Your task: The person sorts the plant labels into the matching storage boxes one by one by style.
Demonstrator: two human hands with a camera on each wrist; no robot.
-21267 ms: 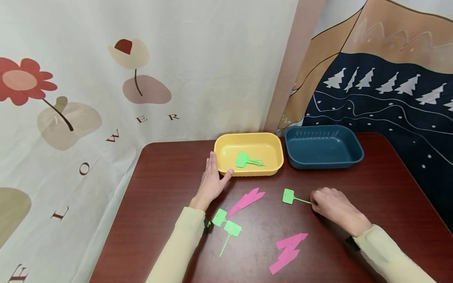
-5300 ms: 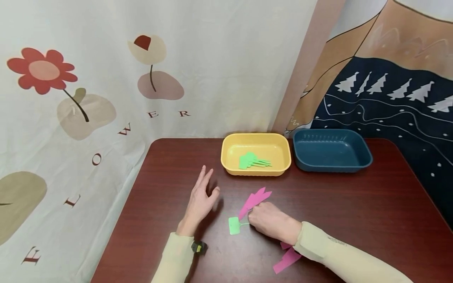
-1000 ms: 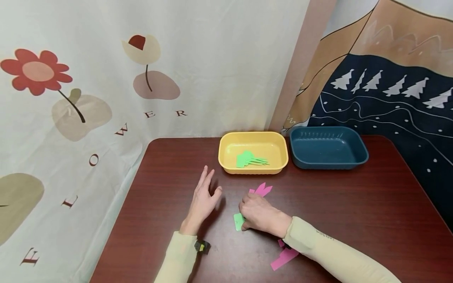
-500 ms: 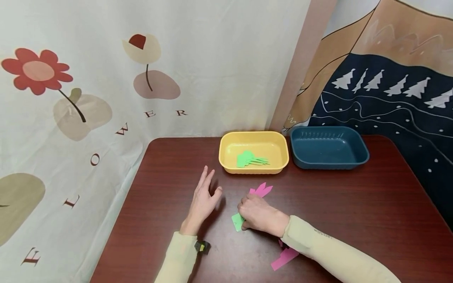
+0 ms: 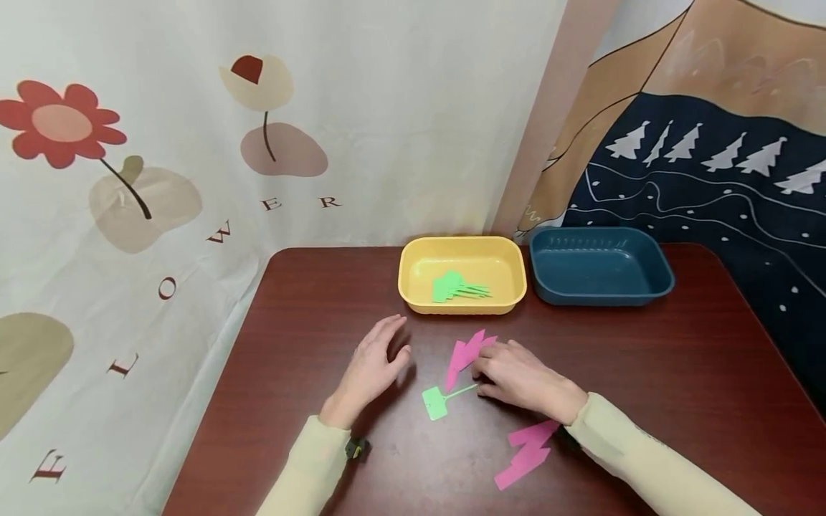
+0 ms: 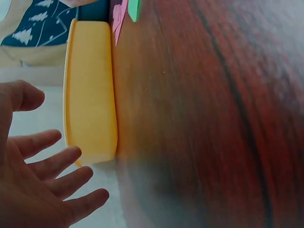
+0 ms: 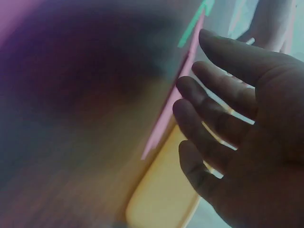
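One green plant label (image 5: 435, 403), a square head on a thin stem, lies on the table at the middle. My right hand (image 5: 519, 380) hovers at the stem's end, fingers loosely bent and apart, holding nothing in the right wrist view. Partly behind its fingertips lie pink pointed plant labels (image 5: 459, 356), overlapping one another. My left hand (image 5: 369, 369) is left of the green label, with thumb and fingers spread and nothing in them. In the left wrist view its fingers overlap the yellow basket (image 6: 92, 90). Inside that basket rests a bunch of green plant labels (image 5: 452, 287).
A dark blue basket (image 5: 600, 295) stands right beside the yellow one at the table's back edge. More pink labels (image 5: 525, 455) lie nearer the front, below my right wrist. Printed curtains (image 5: 400, 129) hang behind the brown table (image 5: 290, 308).
My right hand has come off the green label and moved right, uncovering its head and stem and more of the pink labels. My left hand's fingers have shifted slightly right.
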